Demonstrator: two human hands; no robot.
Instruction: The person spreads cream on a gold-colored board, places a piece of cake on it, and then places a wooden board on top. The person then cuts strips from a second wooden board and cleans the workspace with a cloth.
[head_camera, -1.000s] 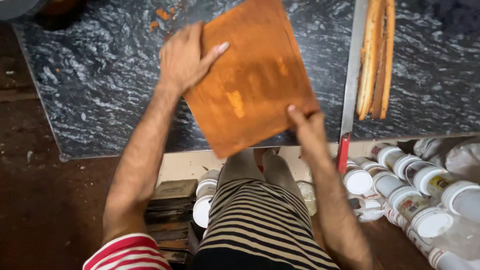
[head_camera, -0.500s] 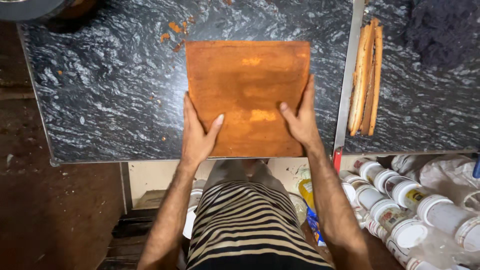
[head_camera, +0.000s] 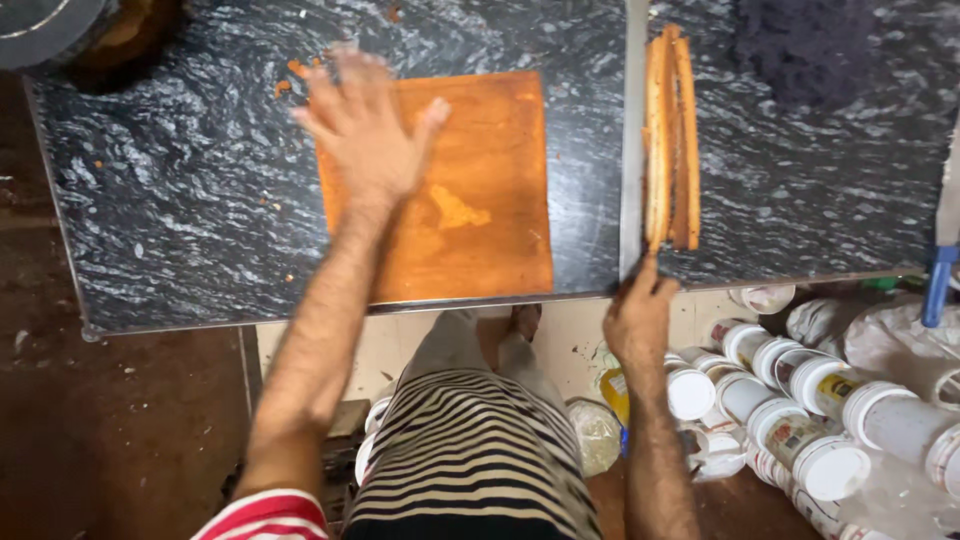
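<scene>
A flat orange-brown square board (head_camera: 480, 230) lies on the black marbled table (head_camera: 170, 200), close to its front edge. My left hand (head_camera: 365, 130) is spread over the board's upper left part with the fingers apart, slightly blurred, holding nothing. To the right, a long metal blade (head_camera: 630, 150) runs along the gap between the two tabletops. Beside it lie a few long orange-brown strips (head_camera: 670, 130). My right hand (head_camera: 638, 318) is curled around the blade's lower end at the table's front edge, and it hides the handle.
Several white-lidded jars (head_camera: 790, 400) lie on the floor at the lower right. A dark cloth heap (head_camera: 810, 45) sits at the back right, and a round dark vessel (head_camera: 70, 30) at the back left. A blue-handled tool (head_camera: 938, 275) hangs over the right edge. Orange crumbs (head_camera: 285, 80) dot the table.
Both hands have left the board's near edge. The left hand moved up over the board. The right hand went right and down to the blade's end. The board now lies flat.
</scene>
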